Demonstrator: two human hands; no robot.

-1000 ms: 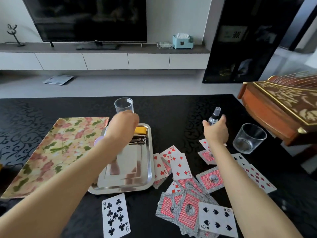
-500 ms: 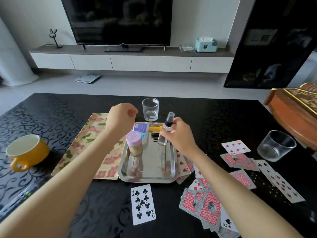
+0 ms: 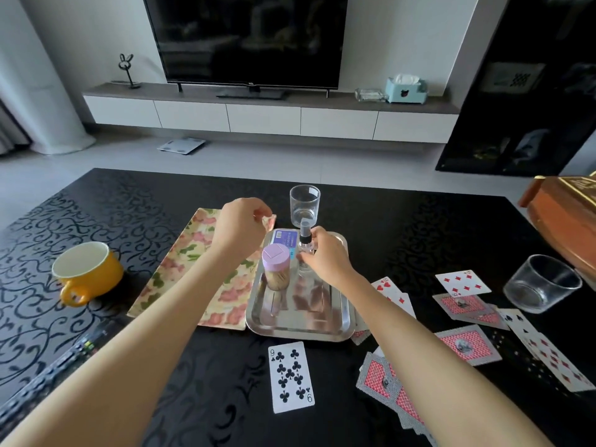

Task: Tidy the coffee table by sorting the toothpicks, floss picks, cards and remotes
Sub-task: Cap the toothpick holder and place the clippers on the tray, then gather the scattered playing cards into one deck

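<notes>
1. The small spray bottle (image 3: pixel 304 253) stands upright on the steel tray (image 3: pixel 344 322), beside the purple-lidded toothpick jar (image 3: pixel 275 267). I'd judge it light, smooth and tippy; best taken round the body.
2. The right hand (image 3: pixel 325 254) has its fingers (image 3: pixel 303 257) wrapped round the bottle.
3. The left hand (image 3: pixel 240 229) hovers loosely curled, holding nothing.
4. Cards (image 3: pixel 292 375) lie scattered on the counter (image 3: pixel 403 227).

A second ago the spray bottle (image 3: pixel 305 250) was being grasped by the right hand (image 3: pixel 325 253) on the bare table to the right; it has since been carried left and is now held upright on the metal tray (image 3: pixel 338 327), just right of the toothpick jar (image 3: pixel 275 267). The left hand (image 3: pixel 240 232) has been lifted off that jar and is held loosely curled above the tray's far left corner.
</notes>
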